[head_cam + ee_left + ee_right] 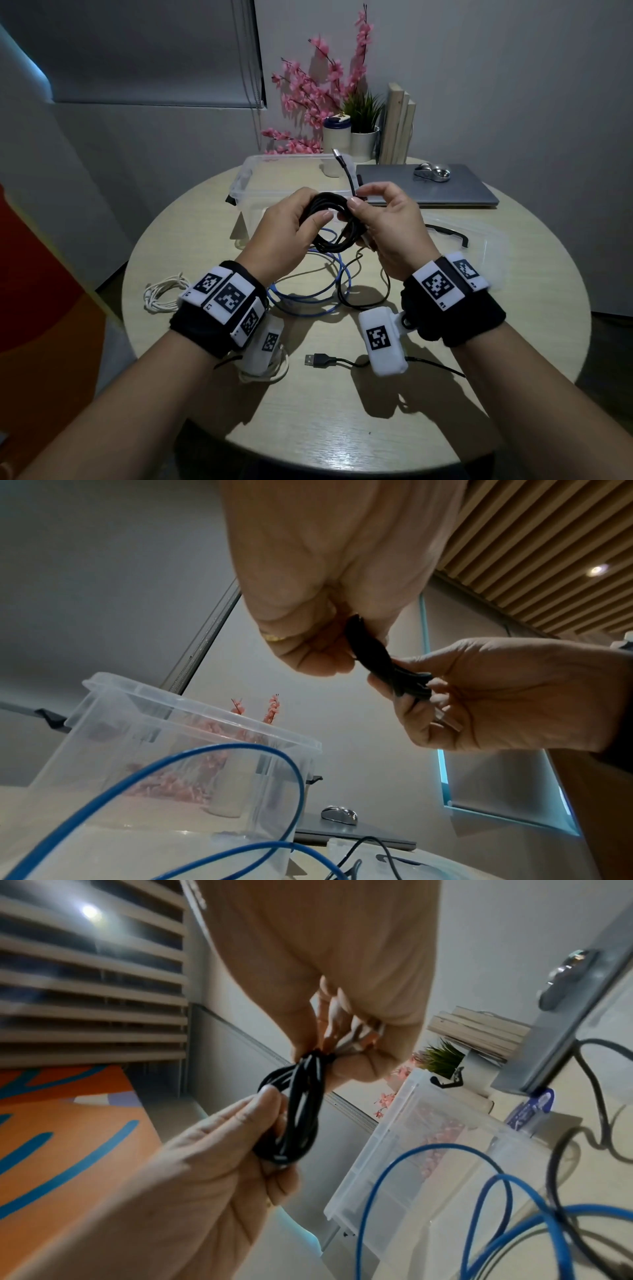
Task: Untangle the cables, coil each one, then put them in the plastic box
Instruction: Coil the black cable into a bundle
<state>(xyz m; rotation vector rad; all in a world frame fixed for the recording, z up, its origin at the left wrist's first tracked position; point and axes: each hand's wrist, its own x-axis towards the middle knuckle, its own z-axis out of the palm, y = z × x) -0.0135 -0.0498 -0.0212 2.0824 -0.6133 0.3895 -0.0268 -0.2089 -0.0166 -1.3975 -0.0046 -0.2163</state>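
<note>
Both hands hold a coiled black cable (329, 222) above the table. My left hand (291, 226) grips the coil's left side, seen as a black bundle (368, 645). My right hand (376, 219) pinches the coil's right side (301, 1112), and the cable's free end with a silver plug (337, 154) sticks up from its fingers. The clear plastic box (246, 174) stands open just behind the hands. A loose blue cable (308, 294) and a thin black cable (363, 294) lie tangled on the table below. A white coiled cable (161, 294) rests at the left.
The clear box lid (479, 240) lies at the right. A closed grey laptop (428, 185) with a mouse (431, 171) on it sits behind. A black USB plug (313, 359) lies near the front edge. Pink flowers (308, 92), a potted plant and books stand at the back.
</note>
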